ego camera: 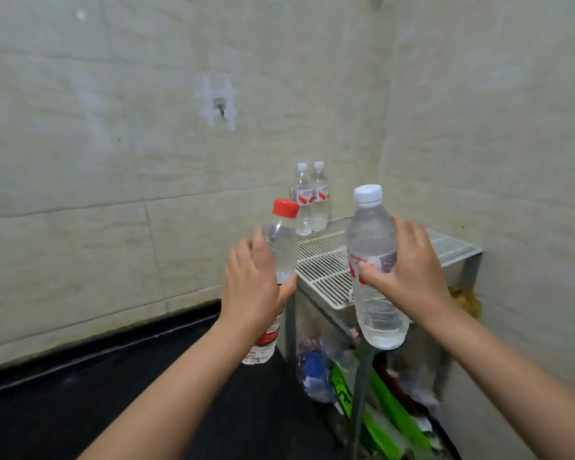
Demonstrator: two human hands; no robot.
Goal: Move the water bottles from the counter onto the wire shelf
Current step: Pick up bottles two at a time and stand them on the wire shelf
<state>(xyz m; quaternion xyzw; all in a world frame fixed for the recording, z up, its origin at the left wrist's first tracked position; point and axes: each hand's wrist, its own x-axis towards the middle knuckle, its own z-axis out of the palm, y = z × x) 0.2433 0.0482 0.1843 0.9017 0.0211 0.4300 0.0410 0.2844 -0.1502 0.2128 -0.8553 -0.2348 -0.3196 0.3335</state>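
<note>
Holding one bottle in each hand, we have both forearms stretched out over the black counter (pixel 80 393) toward the wire shelf (pixel 326 263). Our left hand (pixel 256 293) is wrapped around the middle of a red-capped water bottle (pixel 283 247); the thumb lies along its right side, the neck and cap rise above the fingers, and the labelled base sticks out below the wrist. This bottle leans slightly and hangs in the air just left of the shelf's front corner, above the counter.

Our right hand (pixel 412 277) grips a white-capped water bottle (pixel 372 240) at its label band, thumb across the front, fingers behind. Most of the clear body shows above and below the grip. It stands nearly upright in the air over the shelf's front edge, its base lower than the white grid and in front of it.

Beneath the shelf, between its grey metal legs, sits a blurred jumble of green packaging (pixel 392 416) and clear plastic with something blue (pixel 316 370) inside.

At the shelf's far left corner, against the tiled wall (pixel 113 127), two white-capped bottles (pixel 311 200) with red and white labels stand upright, touching each other. The rest of the grid between them and our hands is bare.
</note>
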